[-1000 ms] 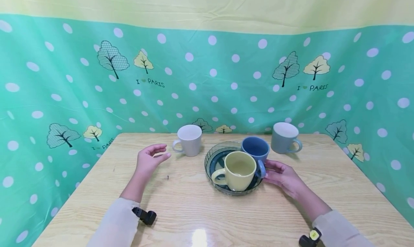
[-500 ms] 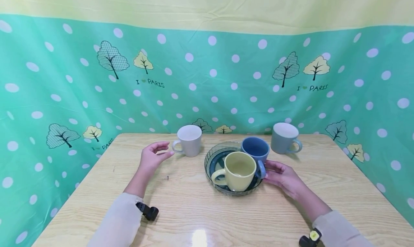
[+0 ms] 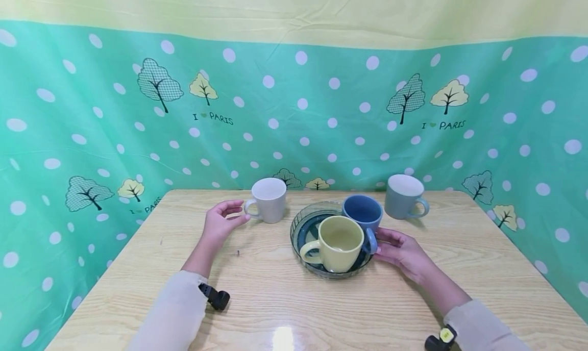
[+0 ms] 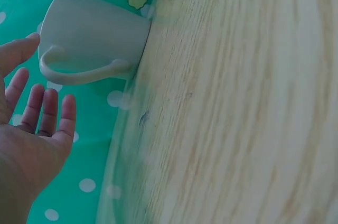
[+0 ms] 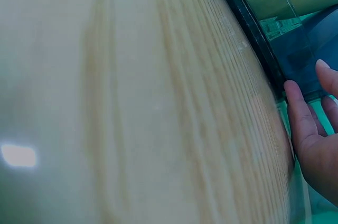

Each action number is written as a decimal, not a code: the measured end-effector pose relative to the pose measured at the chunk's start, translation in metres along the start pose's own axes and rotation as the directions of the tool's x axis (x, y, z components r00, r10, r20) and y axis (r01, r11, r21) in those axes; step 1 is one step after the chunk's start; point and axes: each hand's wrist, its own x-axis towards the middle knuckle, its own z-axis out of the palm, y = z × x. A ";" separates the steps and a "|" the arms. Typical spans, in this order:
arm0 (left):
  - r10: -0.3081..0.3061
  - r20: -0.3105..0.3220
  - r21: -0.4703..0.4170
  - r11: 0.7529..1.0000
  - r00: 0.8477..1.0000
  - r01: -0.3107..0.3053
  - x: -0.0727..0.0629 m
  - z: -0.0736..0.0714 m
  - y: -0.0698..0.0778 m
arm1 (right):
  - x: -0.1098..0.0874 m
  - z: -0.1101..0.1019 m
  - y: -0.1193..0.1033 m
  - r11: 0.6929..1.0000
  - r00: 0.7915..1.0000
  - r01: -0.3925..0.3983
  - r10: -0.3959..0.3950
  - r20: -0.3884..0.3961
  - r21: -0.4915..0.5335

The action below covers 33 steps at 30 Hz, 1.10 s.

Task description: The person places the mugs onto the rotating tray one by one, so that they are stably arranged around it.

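In the head view, my left hand [image 3: 221,222] is beside the white mug [image 3: 269,202], its thumb and fingertips right at the handle. The left wrist view shows that hand [image 4: 39,129] with fingers apart and nothing between them. My right hand [image 3: 404,253] pinches the handle of the blue mug [image 3: 363,208], fingers partly hidden behind it. That mug stands upright at the right side of a clear glass dish [image 3: 298,239]. A yellow mug [image 3: 341,244] stands in front of it in the dish, handle to the left. In the right wrist view, one finger reaches the dish's outer wall [image 5: 259,39].
A grey-blue mug [image 3: 404,198] with a white inside stands at the back right, handle to the right. Behind the light wood table [image 3: 257,310] hangs a green dotted cloth [image 3: 312,116]. A small dark mark [image 3: 238,252] lies on the tabletop left of the dish.
My left hand has moved right and slightly forward, up to the white mug's handle. The right hand, the dish and all the mugs have stayed put.
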 end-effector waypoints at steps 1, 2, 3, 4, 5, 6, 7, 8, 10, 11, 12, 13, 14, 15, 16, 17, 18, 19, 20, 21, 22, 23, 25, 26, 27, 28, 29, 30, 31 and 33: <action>0.002 0.001 0.002 1.000 1.000 -0.002 0.001 0.001 -0.001 | 0.000 0.000 0.000 1.000 1.000 -0.002 0.002 -0.002 0.000; 0.007 -0.001 0.002 1.000 1.000 -0.007 0.002 0.002 -0.002 | 0.000 0.000 0.001 1.000 1.000 -0.002 0.002 -0.001 -0.002; 0.011 -0.004 0.010 1.000 1.000 -0.010 0.003 0.002 -0.002 | 0.000 -0.001 0.001 1.000 1.000 0.000 0.000 0.002 -0.005; 0.013 -0.006 0.018 1.000 1.000 -0.013 0.003 0.003 -0.003 | 0.000 0.000 0.000 1.000 1.000 -0.002 0.002 -0.003 -0.001; 0.018 -0.004 0.028 0.999 1.000 -0.018 0.004 0.004 -0.003 | 0.000 -0.001 0.000 1.000 1.000 0.001 -0.001 0.003 -0.005; 0.020 -0.005 0.036 0.999 1.000 -0.020 0.004 0.004 -0.004 | 0.000 -0.001 0.000 1.000 1.000 0.004 -0.004 0.006 -0.006; 0.021 -0.004 0.040 0.999 1.000 -0.021 0.005 0.005 -0.004 | 0.000 -0.001 0.000 1.000 1.000 0.007 -0.007 0.012 -0.006; 0.022 -0.002 0.042 0.999 1.000 -0.021 0.005 0.006 -0.004 | 0.000 -0.001 0.000 1.000 1.000 0.010 -0.010 0.012 -0.006; 0.018 0.003 0.038 0.999 1.000 -0.018 0.006 0.007 -0.005 | -0.001 -0.001 0.000 1.000 1.000 0.016 -0.016 0.022 -0.004; 0.016 0.003 0.030 0.999 1.000 -0.016 0.006 0.007 -0.005 | 0.000 -0.001 -0.001 1.000 1.000 0.018 -0.018 0.026 -0.003; 0.011 0.001 0.018 1.000 1.000 -0.011 0.007 0.008 -0.005 | 0.000 0.000 -0.001 1.000 1.000 0.017 -0.017 0.025 0.002; 0.010 -0.001 0.009 1.000 1.000 -0.010 0.007 0.008 -0.006 | -0.001 0.000 -0.001 1.000 1.000 0.016 -0.016 0.024 0.004; 0.009 -0.004 0.003 1.000 1.000 -0.009 0.007 0.009 -0.006 | 0.000 0.000 -0.001 1.000 1.000 0.015 -0.015 0.023 0.005; 0.008 -0.007 -0.005 1.000 1.000 -0.008 0.007 0.009 -0.006 | 0.000 0.000 -0.001 1.000 1.000 0.013 -0.013 0.024 0.005; 0.005 -0.005 -0.010 1.000 1.000 -0.005 0.006 0.010 -0.003 | 0.000 0.000 -0.001 1.000 1.000 0.011 -0.011 0.023 0.006; 0.002 -0.011 -0.013 1.000 1.000 -0.003 0.006 0.010 -0.003 | 0.000 0.000 -0.001 1.000 1.000 0.011 -0.011 0.022 0.007; -0.001 -0.016 -0.015 1.000 1.000 0.000 0.007 0.011 -0.003 | -0.001 0.000 -0.001 1.000 1.000 0.011 -0.011 0.022 0.007; -0.003 -0.022 -0.016 1.000 1.000 0.003 0.007 0.012 -0.004 | -0.001 0.000 -0.002 1.000 1.000 0.011 -0.012 0.022 0.006; -0.011 -0.028 -0.019 1.000 1.000 0.011 0.008 0.013 -0.004 | -0.001 0.000 -0.002 1.000 1.000 0.011 -0.012 0.023 0.005; -0.018 -0.034 -0.025 1.000 0.999 0.017 0.009 0.014 -0.004 | -0.001 0.000 -0.002 1.000 1.000 0.012 -0.012 0.023 0.005; -0.024 -0.041 -0.028 0.999 0.999 0.023 0.010 0.014 -0.005 | -0.001 0.000 -0.002 1.000 1.000 0.013 -0.013 0.023 0.005; -0.028 -0.052 -0.033 0.999 0.998 0.027 0.013 0.015 -0.009 | -0.002 0.000 -0.003 1.000 1.000 0.014 -0.014 0.023 0.004; -0.037 -0.061 -0.047 0.998 0.997 0.034 0.016 0.016 -0.012 | -0.002 0.000 -0.004 1.000 1.000 0.013 -0.013 0.022 0.004; -0.039 -0.064 -0.055 0.998 0.997 0.035 0.017 0.017 -0.013 | -0.002 0.000 -0.004 1.000 1.000 0.013 -0.014 0.022 0.004; -0.039 -0.067 -0.063 0.997 0.997 0.035 0.018 0.018 -0.014 | -0.003 0.001 -0.004 1.000 1.000 0.014 -0.014 0.022 0.005; -0.044 -0.072 -0.071 0.997 0.996 0.038 0.019 0.018 -0.015 | -0.003 0.001 -0.004 1.000 1.000 0.013 -0.013 0.022 0.006; -0.048 -0.076 -0.081 0.996 0.996 0.042 0.019 0.019 -0.016 | -0.003 0.001 -0.004 1.000 1.000 0.013 -0.013 0.024 0.006; -0.053 -0.079 -0.091 0.995 0.995 0.046 0.020 0.019 -0.016 | -0.003 0.001 -0.004 1.000 1.000 0.012 -0.013 0.024 0.007; -0.060 -0.083 -0.098 0.994 0.995 0.052 0.020 0.020 -0.017 | -0.003 0.001 -0.004 1.000 1.000 0.012 -0.012 0.025 0.008; -0.079 -0.096 -0.116 0.991 0.992 0.067 0.021 0.021 -0.017 | -0.003 0.001 -0.004 1.000 1.000 0.012 -0.012 0.025 0.008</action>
